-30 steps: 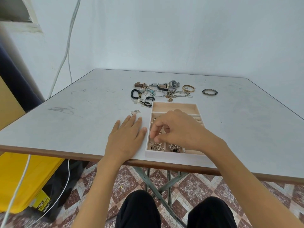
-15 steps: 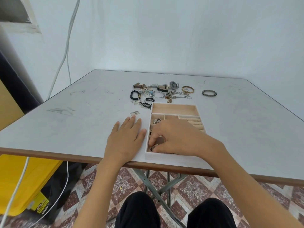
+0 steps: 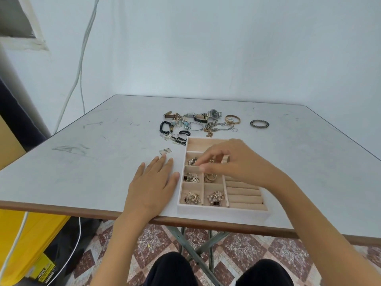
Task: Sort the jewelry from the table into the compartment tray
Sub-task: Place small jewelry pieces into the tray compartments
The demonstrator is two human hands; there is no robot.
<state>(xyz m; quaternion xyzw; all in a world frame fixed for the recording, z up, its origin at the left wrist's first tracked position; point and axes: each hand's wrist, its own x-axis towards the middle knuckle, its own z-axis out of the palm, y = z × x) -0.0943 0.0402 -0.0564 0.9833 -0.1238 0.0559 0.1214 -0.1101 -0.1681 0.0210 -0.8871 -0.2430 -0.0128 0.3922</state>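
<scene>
While left hand point(image 3: 152, 182) stays flat, right hand point(image 3: 237, 162) moved up tray point(image 3: 222, 211).

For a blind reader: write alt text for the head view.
A person's right hand hovers over a compartment tray partly filled with jewelry, while the left hand lies flat on the table beside it. Watches and bracelets lie beyond the tray.

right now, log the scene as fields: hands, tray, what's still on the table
left hand: flat on the table, beside the tray's left wall
right hand: over the tray's far small compartments; grip unclear
tray: at near table edge, small compartments hold jewelry
pile: unsorted, behind the tray
bead bracelet: alone, right of the pile
</scene>
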